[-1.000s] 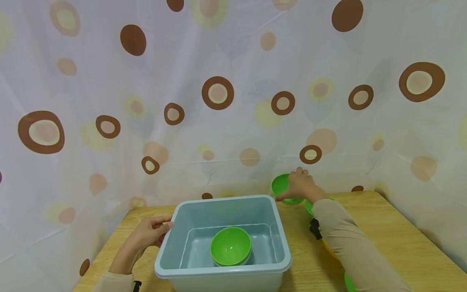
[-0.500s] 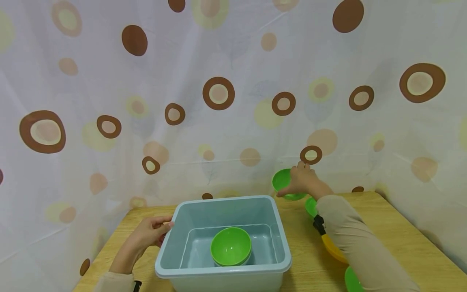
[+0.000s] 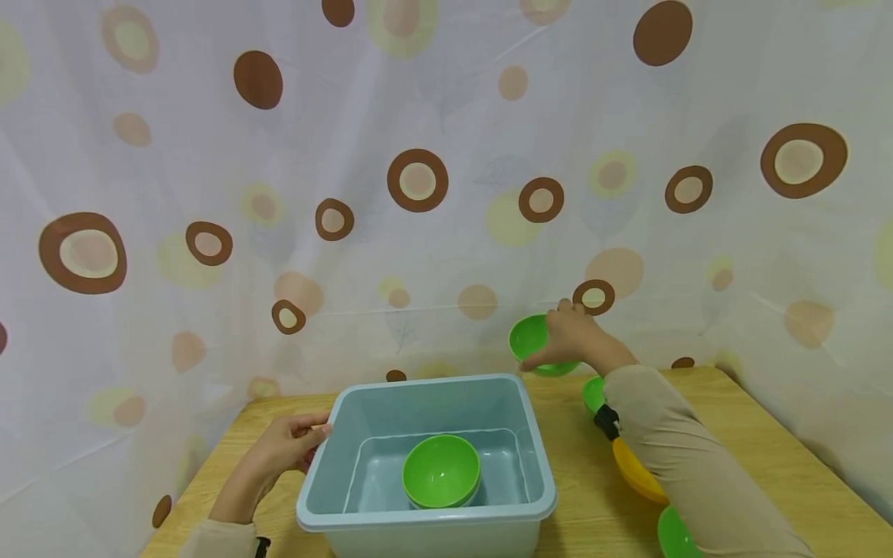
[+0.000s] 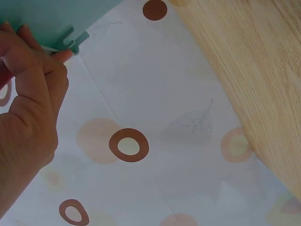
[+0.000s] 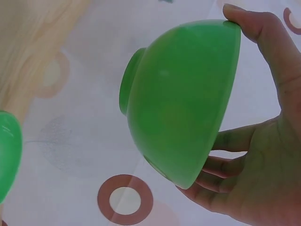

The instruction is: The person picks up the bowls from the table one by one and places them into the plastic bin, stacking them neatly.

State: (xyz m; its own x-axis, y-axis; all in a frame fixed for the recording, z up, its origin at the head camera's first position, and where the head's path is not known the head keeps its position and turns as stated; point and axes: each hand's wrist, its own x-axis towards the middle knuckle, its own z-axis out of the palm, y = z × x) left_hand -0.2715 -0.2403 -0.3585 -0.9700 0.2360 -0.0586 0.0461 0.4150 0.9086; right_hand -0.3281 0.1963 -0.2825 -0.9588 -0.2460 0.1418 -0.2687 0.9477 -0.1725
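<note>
My right hand point(image 3: 575, 337) holds a green bowl point(image 3: 529, 339) by its rim, above the far part of the table, right of the tub's back corner. In the right wrist view this bowl point(image 5: 183, 94) is tipped on its side, thumb at one rim edge and fingers at the other. My left hand point(image 3: 282, 446) grips the left rim of a light blue plastic tub point(image 3: 427, 521). The left wrist view shows the fingers of that hand point(image 4: 33, 89) curled at the tub's edge point(image 4: 61, 16). Inside the tub sits another green bowl point(image 3: 441, 471), pale below its rim.
Right of the tub, on the wooden table point(image 3: 753, 442), lie a green bowl point(image 3: 594, 394), a yellow item point(image 3: 636, 471) partly behind the sleeve, and another green piece point(image 3: 675, 533) at the lower edge. A patterned curtain point(image 3: 446, 256) hangs along the back.
My right hand has raised the green bowl off the far table area, and it now shifts slightly left toward the tub. My left hand and the tub have stayed put.
</note>
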